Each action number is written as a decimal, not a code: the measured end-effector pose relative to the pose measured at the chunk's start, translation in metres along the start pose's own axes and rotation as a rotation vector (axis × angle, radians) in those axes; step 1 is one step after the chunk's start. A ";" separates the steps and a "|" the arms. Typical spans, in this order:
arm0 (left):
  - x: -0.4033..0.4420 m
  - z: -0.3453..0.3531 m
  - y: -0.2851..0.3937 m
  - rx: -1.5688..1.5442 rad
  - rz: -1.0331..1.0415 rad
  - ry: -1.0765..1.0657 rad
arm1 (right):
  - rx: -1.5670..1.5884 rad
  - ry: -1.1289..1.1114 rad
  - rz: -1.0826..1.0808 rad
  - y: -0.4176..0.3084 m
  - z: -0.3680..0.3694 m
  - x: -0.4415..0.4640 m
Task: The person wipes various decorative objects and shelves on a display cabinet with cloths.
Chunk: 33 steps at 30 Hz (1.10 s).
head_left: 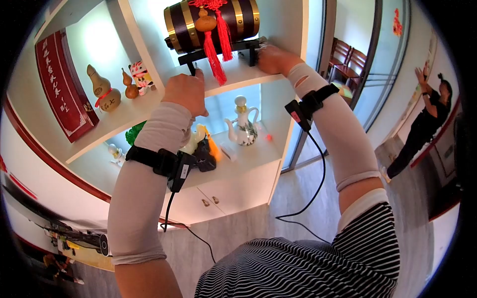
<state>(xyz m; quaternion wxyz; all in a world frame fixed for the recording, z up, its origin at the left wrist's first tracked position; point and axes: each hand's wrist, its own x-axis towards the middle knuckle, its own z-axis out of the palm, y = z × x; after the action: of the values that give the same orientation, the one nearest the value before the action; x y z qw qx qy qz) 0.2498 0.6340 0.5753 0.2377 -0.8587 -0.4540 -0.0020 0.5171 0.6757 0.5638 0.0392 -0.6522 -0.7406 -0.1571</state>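
Observation:
A dark wooden barrel [233, 25] with gold bands lies on its side on a black stand [218, 55]. A small gourd [205, 23] and red tassels [213, 57] hang over its front. My left hand [185, 93] is at the shelf's front edge, one finger stretched up against the stand's left foot and the thumb apart, pointing down; its other fingers are hidden. At the stand's right end is my right hand [276, 59], its fingers bent around the end of the stand and partly out of sight.
Left on the shelf are a red plaque [67, 84], a large gourd [103, 89], a small gourd [129, 85] and a lucky cat figurine [141, 77]. Below stand a white teapot [244, 124] and a dark ornament [203, 154]. Cables [318, 184] hang from both wrists. Another person [422, 124] stands far right.

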 end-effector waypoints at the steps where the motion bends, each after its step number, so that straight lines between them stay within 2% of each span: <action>1: 0.000 0.000 0.000 -0.002 -0.008 -0.006 | 0.006 0.020 -0.003 -0.003 -0.002 -0.004; 3: 0.001 0.002 -0.001 -0.011 -0.014 0.007 | 0.007 0.044 -0.007 -0.007 -0.009 -0.015; 5: 0.002 0.004 -0.001 -0.019 -0.017 0.015 | -0.105 0.192 -0.080 -0.014 -0.009 -0.030; 6: 0.002 0.004 -0.001 -0.012 -0.017 0.021 | -0.103 0.191 -0.080 -0.016 -0.006 -0.039; 8: 0.001 0.005 0.000 -0.008 -0.018 0.026 | -0.077 0.443 -0.114 -0.021 0.001 -0.062; 12: 0.000 0.007 -0.002 -0.014 -0.011 0.050 | -0.045 0.605 -0.112 -0.044 -0.014 -0.129; 14: -0.001 0.005 -0.001 -0.011 -0.013 0.055 | 0.195 0.631 -0.028 -0.042 -0.012 -0.152; 18: -0.001 0.002 0.001 -0.006 -0.026 0.011 | 0.418 0.701 0.045 -0.011 0.008 -0.189; 20: -0.001 0.002 0.001 -0.010 -0.022 0.017 | 1.168 0.654 0.160 0.008 0.029 -0.203; 21: -0.002 0.000 0.001 -0.004 -0.028 0.009 | 1.657 0.567 0.218 0.010 0.035 -0.210; 22: -0.002 0.000 0.002 0.001 -0.031 0.000 | 1.657 0.565 0.222 0.010 0.038 -0.219; 24: -0.001 0.002 0.001 0.006 -0.027 0.006 | 2.254 0.431 0.271 0.008 0.040 -0.235; 28: 0.000 0.004 0.000 0.022 -0.020 0.022 | 2.432 0.377 0.467 -0.001 0.062 -0.245; 32: -0.001 0.007 -0.001 0.020 -0.020 0.039 | 2.505 0.298 0.423 -0.009 0.068 -0.241; 33: -0.002 0.006 -0.002 0.007 -0.013 0.039 | 2.464 0.349 0.408 -0.013 0.063 -0.240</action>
<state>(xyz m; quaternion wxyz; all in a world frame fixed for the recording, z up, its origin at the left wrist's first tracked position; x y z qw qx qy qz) 0.2460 0.6362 0.5700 0.2495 -0.8547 -0.4549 -0.0189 0.5483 0.4629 0.4385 0.7405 -0.2558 -0.2663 0.5615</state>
